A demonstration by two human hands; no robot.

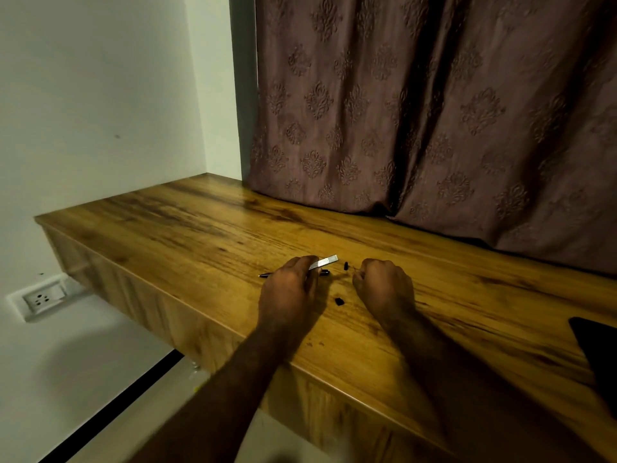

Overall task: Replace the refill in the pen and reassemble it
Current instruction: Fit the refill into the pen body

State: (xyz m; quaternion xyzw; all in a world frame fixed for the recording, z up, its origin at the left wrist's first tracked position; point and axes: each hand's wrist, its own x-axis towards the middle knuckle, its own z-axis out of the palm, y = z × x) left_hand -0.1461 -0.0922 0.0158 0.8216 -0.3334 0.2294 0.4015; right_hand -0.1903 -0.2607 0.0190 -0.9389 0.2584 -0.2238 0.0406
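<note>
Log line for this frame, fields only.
left hand: over pen | right hand: fisted on wooden desk | small black parts: loose | pen: disassembled

hands 2 | silver pen barrel 1 | small black pen pieces 3 | table 1 | wall socket 1

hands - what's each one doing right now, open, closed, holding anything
Left hand: closed over the pen parts on the table.
Right hand: curled shut; what it holds, if anything, cannot be told.
</note>
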